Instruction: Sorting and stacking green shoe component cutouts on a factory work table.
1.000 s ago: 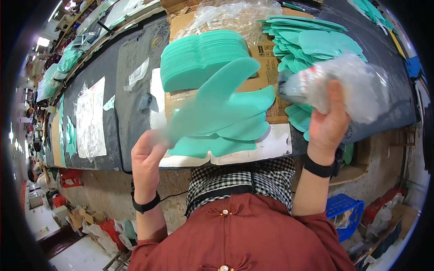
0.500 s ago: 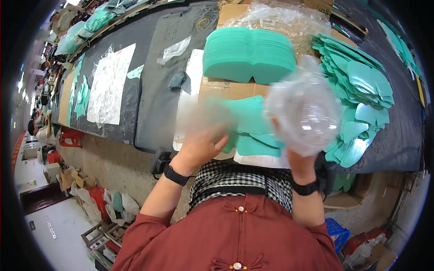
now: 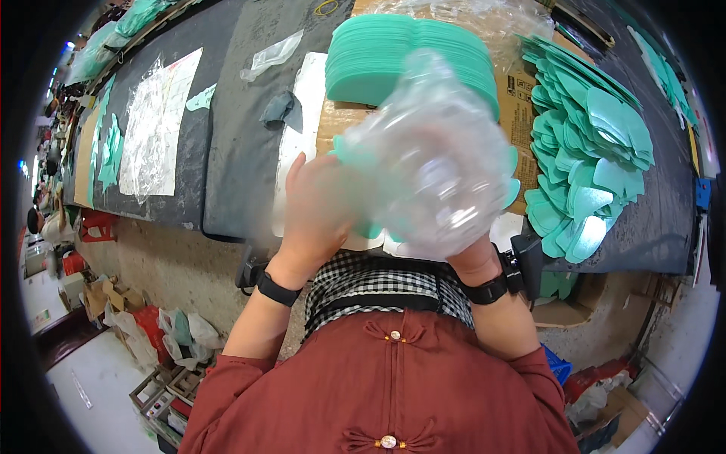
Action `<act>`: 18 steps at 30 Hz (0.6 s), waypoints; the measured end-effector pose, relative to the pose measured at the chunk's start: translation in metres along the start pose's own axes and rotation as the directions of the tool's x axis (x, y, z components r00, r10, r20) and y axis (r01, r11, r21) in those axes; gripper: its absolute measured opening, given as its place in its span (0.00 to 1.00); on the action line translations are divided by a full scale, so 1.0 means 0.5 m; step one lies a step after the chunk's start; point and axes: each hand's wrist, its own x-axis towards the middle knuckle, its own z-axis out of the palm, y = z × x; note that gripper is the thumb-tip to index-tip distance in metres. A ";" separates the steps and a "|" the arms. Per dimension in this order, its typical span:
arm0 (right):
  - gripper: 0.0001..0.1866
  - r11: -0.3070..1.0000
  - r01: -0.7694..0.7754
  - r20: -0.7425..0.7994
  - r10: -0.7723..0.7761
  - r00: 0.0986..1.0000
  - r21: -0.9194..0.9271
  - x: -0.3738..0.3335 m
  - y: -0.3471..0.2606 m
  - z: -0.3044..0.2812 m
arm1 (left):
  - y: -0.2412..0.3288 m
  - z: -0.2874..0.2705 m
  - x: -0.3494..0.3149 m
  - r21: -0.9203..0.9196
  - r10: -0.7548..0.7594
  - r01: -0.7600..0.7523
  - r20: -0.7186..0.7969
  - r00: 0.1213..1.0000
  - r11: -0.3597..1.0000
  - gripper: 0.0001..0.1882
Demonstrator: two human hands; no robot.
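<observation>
At the far left of the table (image 3: 234, 163), a clear plastic sheet (image 3: 159, 125) lay flat on the dark grey covering, with a small teal cut piece (image 3: 201, 98) just beside its upper right corner. A crumpled scrap of clear film (image 3: 274, 54) lay further up the table, and a folded grey cloth (image 3: 278, 110) sat near the edge of a white board (image 3: 301, 113).

The left hand (image 3: 314, 216) was raised above the near edge of the table, its fingers (image 3: 296, 172) curled against the left side of a clear plastic bag (image 3: 435, 170). The image was blurred there, so the closeness of the grip could not be judged exactly. Teal pieces (image 3: 349, 155) showed at the bag's left edge; whether they sat inside it could not be told.

The clear plastic bag was held up between both hands, above a sheet of brown cardboard (image 3: 520, 113). Behind it stood a neat stack of teal foam pieces (image 3: 378, 57).

The right hand (image 3: 473, 261) was largely hidden beneath the bag, supporting it from below; the state of its fingers could not be told. A black band circled each wrist.

At the right, a loose fanned pile of teal pieces (image 3: 590, 151) covered the table surface.
</observation>
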 end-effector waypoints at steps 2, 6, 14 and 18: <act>0.26 0.892 0.172 0.141 -0.123 0.982 -0.418 -0.017 0.009 -0.016 | 0.013 -0.028 -0.006 -0.090 -0.163 0.155 -0.093 0.982 0.984 0.13; 0.28 0.620 0.342 0.363 -0.097 0.927 -0.706 -0.031 0.013 -0.085 | -0.010 -0.068 -0.041 0.122 -0.165 0.177 -0.105 0.981 0.977 0.11; 0.23 0.994 0.042 0.048 -0.047 0.998 0.096 0.096 -0.063 0.074 | 0.015 -0.004 -0.063 -0.396 -0.368 0.312 -0.071 0.927 0.864 0.18; 0.25 0.898 0.133 0.048 -0.124 0.991 -0.419 -0.031 0.014 -0.017 | 0.038 0.012 0.015 -0.036 0.076 -0.077 -0.023 0.997 0.996 0.18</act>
